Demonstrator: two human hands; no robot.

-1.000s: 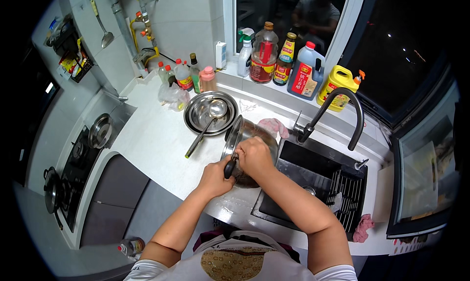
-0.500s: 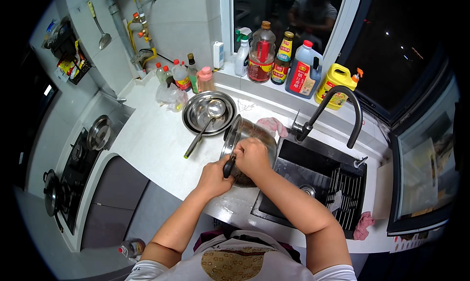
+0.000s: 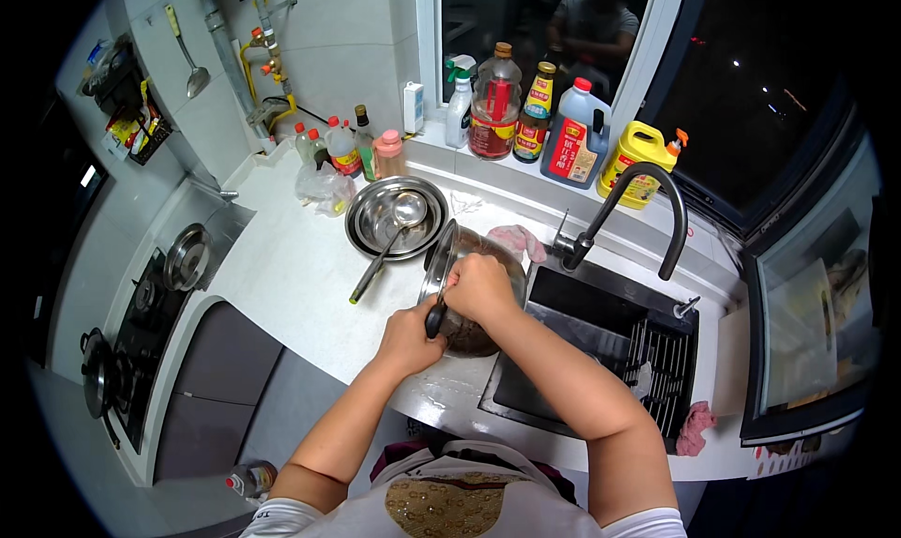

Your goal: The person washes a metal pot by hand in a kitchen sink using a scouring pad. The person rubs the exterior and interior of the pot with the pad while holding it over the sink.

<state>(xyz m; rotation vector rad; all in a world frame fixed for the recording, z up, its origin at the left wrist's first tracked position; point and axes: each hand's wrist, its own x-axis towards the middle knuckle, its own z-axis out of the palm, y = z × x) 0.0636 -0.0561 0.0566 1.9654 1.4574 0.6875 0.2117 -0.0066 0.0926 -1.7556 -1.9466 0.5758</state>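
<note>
A steel pot (image 3: 507,273) with black handles lies tipped on its side on the white counter, left of the sink. My left hand (image 3: 410,341) is closed around the pot's near edge at its black handle (image 3: 435,318). My right hand (image 3: 481,287) is closed in a fist against the pot's outer side; whatever may be in its fingers is hidden. Beyond the pot, a ladle (image 3: 409,210) rests in nested steel bowls (image 3: 357,221), its dark handle sticking out toward me. A pink cloth (image 3: 516,240) lies behind the pot.
To the right is a black sink (image 3: 554,374) with a drying rack (image 3: 657,369) and a tall dark faucet (image 3: 678,228). Several bottles, including a yellow jug (image 3: 631,167), line the windowsill. A gas stove (image 3: 141,350) stands far left. Another pink cloth (image 3: 695,429) lies at the sink's right corner.
My right hand has shifted slightly away from me along the pot's side. My left hand keeps its hold, and the pot stays tipped in about the same place.
</note>
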